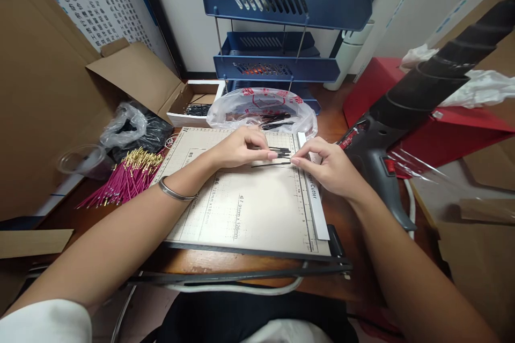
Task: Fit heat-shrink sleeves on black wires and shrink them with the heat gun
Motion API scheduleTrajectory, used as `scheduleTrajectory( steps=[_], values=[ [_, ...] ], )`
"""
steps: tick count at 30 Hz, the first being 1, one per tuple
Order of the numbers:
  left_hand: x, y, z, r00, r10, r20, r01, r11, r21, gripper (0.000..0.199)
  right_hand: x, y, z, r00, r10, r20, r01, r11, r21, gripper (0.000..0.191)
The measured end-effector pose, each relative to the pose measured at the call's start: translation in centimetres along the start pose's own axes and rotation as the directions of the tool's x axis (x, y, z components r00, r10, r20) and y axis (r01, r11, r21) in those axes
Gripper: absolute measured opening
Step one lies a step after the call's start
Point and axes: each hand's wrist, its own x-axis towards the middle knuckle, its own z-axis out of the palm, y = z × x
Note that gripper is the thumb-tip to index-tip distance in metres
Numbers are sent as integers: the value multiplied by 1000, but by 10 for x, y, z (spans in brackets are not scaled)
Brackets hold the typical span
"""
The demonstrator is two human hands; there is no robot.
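Several thin black wire-like pieces (284, 150) lie side by side on the pale board of a paper cutter (257, 198), near its right ruler edge. My left hand (247, 147), coming in from the left, has its thumb and fingers closed over their left ends. My right hand (328, 166) pinches with thumb and forefinger at the right end of a black piece. Just below the others, one separate black piece (265, 165) lies on the board. Whether these pieces are wires or tubes is too small to tell.
A clear bag (261, 110) with more black pieces sits behind the board, beside an open white box (195, 118). Magenta wires with gold ends (129, 179) are heaped at left. A heat gun (386, 139) stands at right. Blue shelves (277, 68) rise behind.
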Motion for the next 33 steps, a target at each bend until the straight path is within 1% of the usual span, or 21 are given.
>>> scheduleTrajectory(
  steps=[3, 5, 6, 10, 13, 16, 19, 23, 27, 30, 33],
  values=[
    [-1, -5, -3, 993, -9, -121, 19, 997, 76, 45, -1, -1, 2, 998, -59, 31, 63, 986, -152, 13],
    [-1, -7, -4, 982, -1, -187, 28, 990, 141, 44, 0, -4, 5, 996, -50, 67, 65, 970, -233, 12],
    [0, -8, -4, 981, 8, -196, 26, 985, 170, 42, 0, -6, 7, 997, -35, 76, 54, 963, -266, 11],
    [0, -9, -2, 987, 40, -156, 0, 970, 245, 32, 2, -9, 12, 998, 21, 65, 1, 947, -320, 5],
    [-1, -8, 0, 997, 44, -63, -24, 957, 289, 29, 1, -7, 12, 999, 35, 38, -20, 942, -335, 6],
    [-2, -6, 1, 999, 27, 47, -41, 941, 336, 29, 0, -6, 11, 999, 43, 23, -32, 937, -349, 5],
    [-1, -6, 3, 995, 23, 101, -59, 930, 364, 26, 1, -5, 14, 998, 60, -22, -64, 928, -367, 7],
    [0, -5, 5, 995, 35, 98, -70, 925, 375, 22, 2, -2, 17, 996, 56, -74, -80, 920, -383, 8],
    [-1, -3, 5, 997, 22, 73, -49, 917, 396, 26, 1, 1, 16, 995, 33, -93, -66, 923, -379, 7],
    [-1, -2, 4, 997, 17, 79, -49, 902, 429, 27, -1, 0, 15, 993, 32, -116, -72, 930, -360, 12],
    [1, -1, 4, 997, 2, 76, -37, 885, 464, 29, -1, 1, 15, 984, 58, -168, -110, 940, -323, 18]
  ],
)
